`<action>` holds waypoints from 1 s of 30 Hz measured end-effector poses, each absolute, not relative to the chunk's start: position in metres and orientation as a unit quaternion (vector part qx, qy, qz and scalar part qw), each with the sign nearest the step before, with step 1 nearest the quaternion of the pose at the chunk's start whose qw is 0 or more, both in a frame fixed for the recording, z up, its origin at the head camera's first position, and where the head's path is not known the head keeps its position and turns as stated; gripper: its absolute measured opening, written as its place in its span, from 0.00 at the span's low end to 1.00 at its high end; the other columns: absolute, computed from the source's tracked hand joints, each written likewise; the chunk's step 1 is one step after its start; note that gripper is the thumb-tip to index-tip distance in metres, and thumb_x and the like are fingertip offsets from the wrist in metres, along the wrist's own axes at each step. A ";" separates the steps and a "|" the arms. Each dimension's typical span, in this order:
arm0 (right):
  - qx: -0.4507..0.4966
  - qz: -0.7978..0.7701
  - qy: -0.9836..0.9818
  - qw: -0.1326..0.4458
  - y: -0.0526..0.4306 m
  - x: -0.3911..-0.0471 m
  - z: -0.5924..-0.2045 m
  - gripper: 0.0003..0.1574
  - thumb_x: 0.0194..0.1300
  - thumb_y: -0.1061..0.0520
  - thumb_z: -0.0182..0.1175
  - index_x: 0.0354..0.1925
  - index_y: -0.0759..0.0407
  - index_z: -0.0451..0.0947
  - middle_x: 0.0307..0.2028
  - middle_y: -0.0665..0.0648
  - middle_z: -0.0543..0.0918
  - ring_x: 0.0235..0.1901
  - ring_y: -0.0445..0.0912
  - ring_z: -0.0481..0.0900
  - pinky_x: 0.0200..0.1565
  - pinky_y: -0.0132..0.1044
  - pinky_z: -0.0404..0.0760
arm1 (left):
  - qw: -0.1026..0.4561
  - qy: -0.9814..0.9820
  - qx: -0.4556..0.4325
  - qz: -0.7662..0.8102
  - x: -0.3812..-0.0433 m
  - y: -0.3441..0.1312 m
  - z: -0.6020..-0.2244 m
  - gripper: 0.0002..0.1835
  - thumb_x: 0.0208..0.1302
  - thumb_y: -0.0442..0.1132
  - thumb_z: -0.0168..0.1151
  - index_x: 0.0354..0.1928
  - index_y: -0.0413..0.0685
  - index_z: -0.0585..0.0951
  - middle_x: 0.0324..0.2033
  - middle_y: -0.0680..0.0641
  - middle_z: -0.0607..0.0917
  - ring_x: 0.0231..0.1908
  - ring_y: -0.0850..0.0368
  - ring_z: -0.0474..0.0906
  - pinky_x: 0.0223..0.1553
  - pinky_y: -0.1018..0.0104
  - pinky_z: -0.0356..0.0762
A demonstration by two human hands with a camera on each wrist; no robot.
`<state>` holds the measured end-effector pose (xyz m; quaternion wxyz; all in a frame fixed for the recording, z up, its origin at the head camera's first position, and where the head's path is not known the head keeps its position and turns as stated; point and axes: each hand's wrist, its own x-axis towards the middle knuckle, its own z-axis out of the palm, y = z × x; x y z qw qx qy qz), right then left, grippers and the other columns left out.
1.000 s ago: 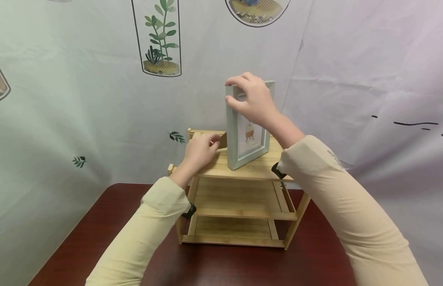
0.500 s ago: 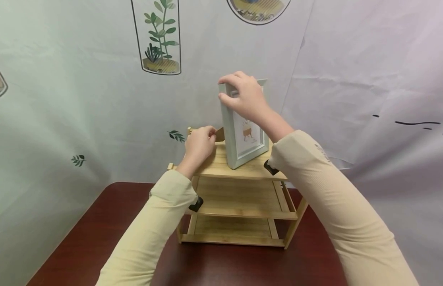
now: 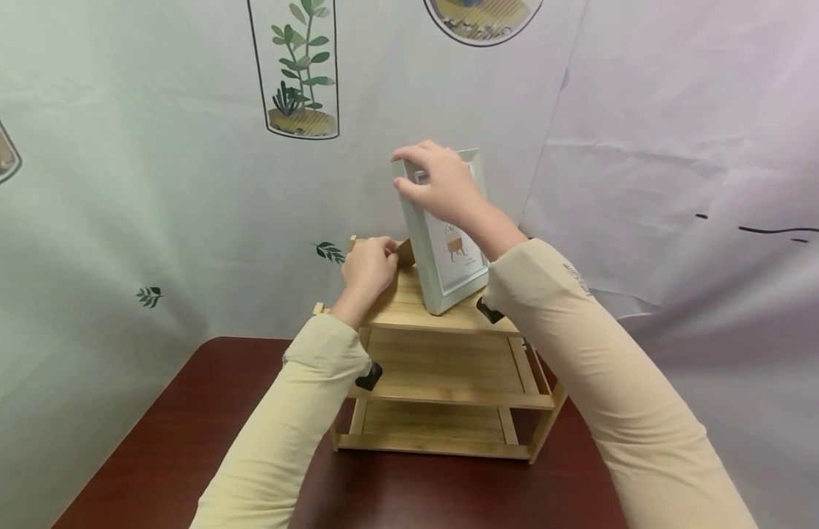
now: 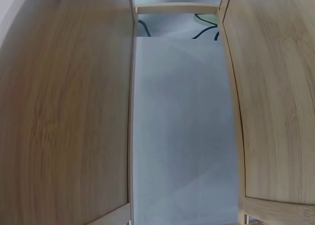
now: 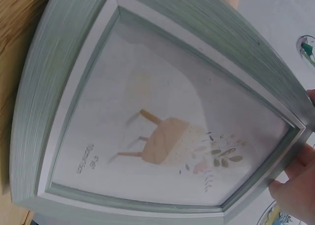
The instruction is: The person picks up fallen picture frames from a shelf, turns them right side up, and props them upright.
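A pale green picture frame (image 3: 424, 253) leans to the left, its lower corner at the top shelf of a wooden rack (image 3: 442, 399). My right hand (image 3: 442, 182) grips the frame's upper left corner, thumb in front and fingers over the top. Close up in the right wrist view, the frame's print of a stool with flowers fills the middle, and the fingertips show at the right edge. Behind the frame, my left hand (image 3: 369, 270) pinches a brown flap (image 3: 405, 253) at its back. The left wrist view holds only rack boards, no hand.
The three-tier rack stands on a dark red table (image 3: 204, 411). Close behind it hangs a white cloth backdrop (image 3: 204, 184) printed with plants. A rack post (image 3: 319, 308) rises just left of my left wrist.
The frame's top has moved left with my right hand, so it tilts more, while its lower corner stays nearly in place. My left hand has risen slightly to the brown flap.
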<state>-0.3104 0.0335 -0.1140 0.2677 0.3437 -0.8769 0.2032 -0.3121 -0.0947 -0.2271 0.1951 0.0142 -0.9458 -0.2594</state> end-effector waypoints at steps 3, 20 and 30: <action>0.348 0.208 -0.877 0.259 0.032 -0.311 -0.115 0.23 0.59 0.52 0.53 0.53 0.53 0.72 0.53 0.55 0.74 0.50 0.48 0.70 0.52 0.42 0.67 | 0.192 -0.946 0.015 -0.260 -0.313 -0.095 -0.228 0.14 0.61 0.42 0.50 0.47 0.58 0.78 0.43 0.52 0.82 0.44 0.47 0.76 0.41 0.52 0.73; 0.355 0.223 -0.877 0.233 0.038 -0.308 -0.114 0.30 0.60 0.48 0.54 0.60 0.52 0.64 0.60 0.53 0.67 0.64 0.46 0.56 0.64 0.40 0.55 | 0.206 -0.939 0.017 -0.277 -0.310 -0.095 -0.227 0.12 0.59 0.43 0.53 0.45 0.57 0.79 0.41 0.53 0.83 0.43 0.49 0.77 0.39 0.53 0.73; 0.280 0.282 -0.893 0.210 0.091 -0.307 -0.123 0.44 0.58 0.42 0.54 0.67 0.52 0.49 0.67 0.56 0.49 0.67 0.48 0.46 0.65 0.49 0.48 | 0.219 -0.929 -0.013 -0.299 -0.295 -0.099 -0.224 0.25 0.58 0.48 0.53 0.59 0.55 0.67 0.55 0.49 0.74 0.53 0.48 0.71 0.48 0.51 0.70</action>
